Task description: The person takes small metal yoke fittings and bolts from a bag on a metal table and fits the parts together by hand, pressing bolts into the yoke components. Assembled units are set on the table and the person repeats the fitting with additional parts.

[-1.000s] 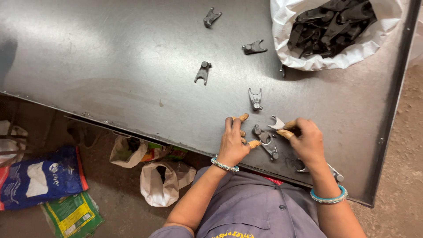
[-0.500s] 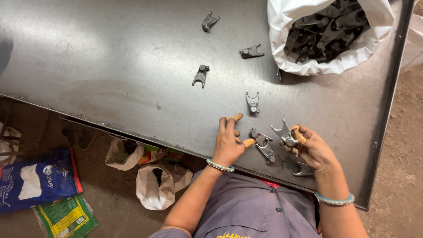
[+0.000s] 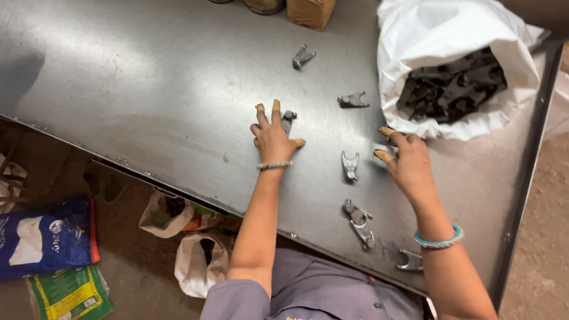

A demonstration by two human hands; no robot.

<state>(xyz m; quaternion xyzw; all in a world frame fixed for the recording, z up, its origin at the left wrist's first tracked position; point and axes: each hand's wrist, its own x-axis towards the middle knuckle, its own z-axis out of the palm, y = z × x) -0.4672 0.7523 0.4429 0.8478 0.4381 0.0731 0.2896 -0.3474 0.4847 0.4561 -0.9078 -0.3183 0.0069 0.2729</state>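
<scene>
My left hand [image 3: 272, 137] lies flat on the grey metal table [image 3: 148, 89], fingers spread, and its fingertips rest on a small grey fork-shaped metal part [image 3: 289, 117]. My right hand [image 3: 409, 163] hovers near the foot of a white sack [image 3: 438, 35] full of dark metal parts [image 3: 453, 89], thumb and forefinger apart with nothing seen between them. Tan caps cover the fingertips of both hands. Another fork part [image 3: 350, 166] lies between my hands. Two interlocked parts [image 3: 360, 222] and a single one [image 3: 410, 261] sit near the table's front edge.
Two more fork parts [image 3: 303, 56] [image 3: 352, 101] lie farther back. A brown box [image 3: 311, 12] stands at the far edge. On the floor to the left are a blue bag [image 3: 44, 237], a green bag [image 3: 71, 293] and white bags [image 3: 198, 269].
Both hands left the parts near the front edge. My left hand reached forward onto a farther part. My right hand let go of a fork part and moved toward the sack.
</scene>
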